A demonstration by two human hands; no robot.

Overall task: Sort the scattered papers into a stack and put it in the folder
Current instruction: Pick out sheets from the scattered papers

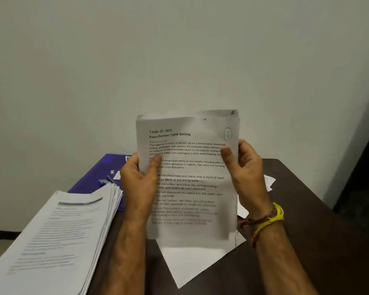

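I hold a small bundle of printed sheets [190,184] upright above the table, the front page marked with a circled 1 and a page behind it sticking up at the top. My left hand [140,179] grips the bundle's left edge with the thumb on the front. My right hand [246,169] grips the right edge the same way. A blue folder [94,177] lies flat at the back left, partly under a thick stack. A loose white sheet [192,265] lies on the table below the bundle, and another sheet [268,182] peeks out behind my right hand.
A thick stack of printed papers [58,237] sits at the left, overhanging the dark brown table [307,241]. A pale wall [179,60] stands right behind the table. The table's right edge runs diagonally at the far right.
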